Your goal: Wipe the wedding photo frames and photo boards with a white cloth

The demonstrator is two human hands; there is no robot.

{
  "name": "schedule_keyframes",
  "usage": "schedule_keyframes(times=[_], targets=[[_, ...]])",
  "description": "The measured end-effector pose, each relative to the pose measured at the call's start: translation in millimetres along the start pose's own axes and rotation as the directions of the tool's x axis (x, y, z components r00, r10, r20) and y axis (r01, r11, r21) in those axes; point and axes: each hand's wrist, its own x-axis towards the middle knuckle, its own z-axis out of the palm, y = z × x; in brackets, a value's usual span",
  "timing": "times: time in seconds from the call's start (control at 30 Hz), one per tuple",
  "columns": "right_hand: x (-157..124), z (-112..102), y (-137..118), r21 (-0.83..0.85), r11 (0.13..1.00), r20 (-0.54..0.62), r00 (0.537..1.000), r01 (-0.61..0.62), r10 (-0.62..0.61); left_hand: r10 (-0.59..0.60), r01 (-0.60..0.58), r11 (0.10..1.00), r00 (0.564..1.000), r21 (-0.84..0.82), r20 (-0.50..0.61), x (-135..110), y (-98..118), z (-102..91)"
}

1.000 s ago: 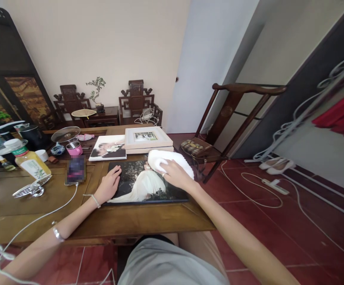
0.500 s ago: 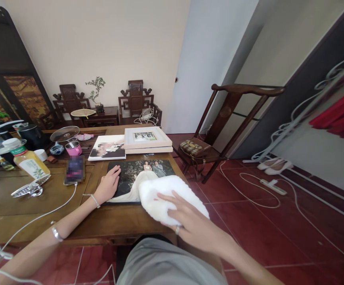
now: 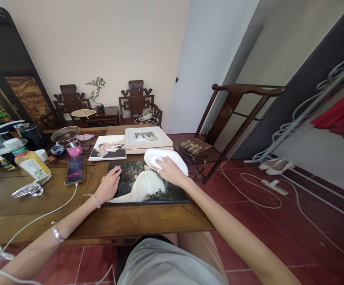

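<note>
A dark wedding photo panel (image 3: 130, 174) lies flat on the wooden table (image 3: 124, 221), the pale dress showing in its middle. My left hand (image 3: 111, 182) rests on the panel's left edge, fingers stretched out and holding nothing. My right hand (image 3: 169, 171) grips a fluffy white cloth (image 3: 174, 156) over the panel's upper right part. The cloth and hand cover that corner, including the figures' upper bodies. Just behind the panel lie a white-edged photo print (image 3: 106, 148) and pale picture frames (image 3: 163, 143), stacked.
On the left stand a juice bottle (image 3: 31, 160), a pink mug (image 3: 74, 148), a hair claw clip (image 3: 33, 188) and a phone (image 3: 75, 170) with its charging cable. A wooden chair (image 3: 228, 103) holding a plaid bag (image 3: 194, 147) stands right of the table. Cables cross the red floor.
My right hand has moved the white cloth forward, from the panel's near right corner to its far right part. The dress and lower right corner are now uncovered. My left hand stays put.
</note>
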Motion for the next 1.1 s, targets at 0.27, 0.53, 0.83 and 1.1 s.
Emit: schedule_keyframes(times=[0.27, 0.53, 0.83, 1.1], targets=[[-63.5, -11.2, -47.7, 0.098, 0.981, 0.032, 0.985, 0.165, -0.169, -0.029, 0.029, 0.999, 0.999, -0.02, -0.012, 0.2, 0.5, 1.1], [-101.1, -24.9, -84.8, 0.239, 0.923, 0.094, 0.939, 0.301, -0.33, -0.018, 0.017, 1.0, 1.0, 0.024, 0.026, 0.2, 0.9, 0.4], [17.2, 4.9, -27.2, 0.046, 0.991, 0.023, 0.991, 0.129, -0.13, -0.027, 0.024, 0.998, 0.998, 0.053, 0.056, -0.8, 2.7, -2.1], [2.4, 12.4, -64.0, 0.044, 0.993, 0.006, 0.994, 0.105, -0.105, -0.017, 0.017, 1.0, 1.0, 0.009, 0.004, -0.1, 0.0, 1.6]])
